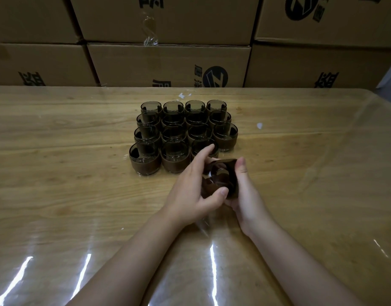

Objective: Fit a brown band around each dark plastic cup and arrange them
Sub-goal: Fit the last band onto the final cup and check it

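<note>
Fifteen cups [174, 159] sat gridded on the desk [57, 151] — I saw left hand [190, 195] and right hand [245, 197] together, gripping the sixteenth cup [221, 173], brown band [233, 184] seemingly not seated; front-right slot unfilled.

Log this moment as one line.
stage: banding | left grip: holds dark cup | right grip: holds same cup | brown band: round cup | banded cups: grid on table, front-right spot free

Packing or warehouse floor. Stacked cardboard cartons [168, 62], printed logos and taped seams, wall off the far side beyond the right-hand grip [247, 196]. Wooden worktop [57, 151] under clear plastic sheet. Rows of identical banded cups [181, 133] just beyond the grip.
</note>
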The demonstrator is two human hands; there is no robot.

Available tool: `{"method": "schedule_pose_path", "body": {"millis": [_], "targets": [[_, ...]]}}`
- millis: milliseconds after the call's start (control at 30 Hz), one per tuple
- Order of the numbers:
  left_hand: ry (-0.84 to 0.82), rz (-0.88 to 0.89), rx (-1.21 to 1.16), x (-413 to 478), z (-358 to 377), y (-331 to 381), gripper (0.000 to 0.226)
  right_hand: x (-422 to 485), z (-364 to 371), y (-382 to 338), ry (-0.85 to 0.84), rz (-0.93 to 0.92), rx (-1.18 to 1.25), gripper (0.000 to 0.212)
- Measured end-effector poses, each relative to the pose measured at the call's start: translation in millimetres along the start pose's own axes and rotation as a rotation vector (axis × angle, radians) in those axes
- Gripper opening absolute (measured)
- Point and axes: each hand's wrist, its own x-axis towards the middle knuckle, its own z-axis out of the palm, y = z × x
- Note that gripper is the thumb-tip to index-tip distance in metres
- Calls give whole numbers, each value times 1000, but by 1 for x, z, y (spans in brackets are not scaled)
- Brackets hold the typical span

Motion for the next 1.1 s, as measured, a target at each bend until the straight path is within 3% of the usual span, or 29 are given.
{"method": "schedule_pose_path", "body": {"millis": [200, 333, 433, 533, 833, 1100], "targets": [[-25, 63, -8, -2, 8, -2, 76, 2, -3, 1, -12, 10, 155, 48], [68, -119, -107, 3, 8, -6, 92, 7, -8, -3, -3, -34, 347, 50], [76, -281, -262, 6, 6, -8, 63, 11, -11, -1, 22, -52, 392, 42], [-41, -385, -518, 8, 7, -11, 38, 13, -15, 1, 7, -54, 402, 38], [-156, -390, -671, 9, -4, -22, 25, 19, -22, -4, -56, 42, 575, 45], [-219, -349, -688, 8, -8, -26, 44, 18, -27, -6, -249, 69, 783, 45]]}}
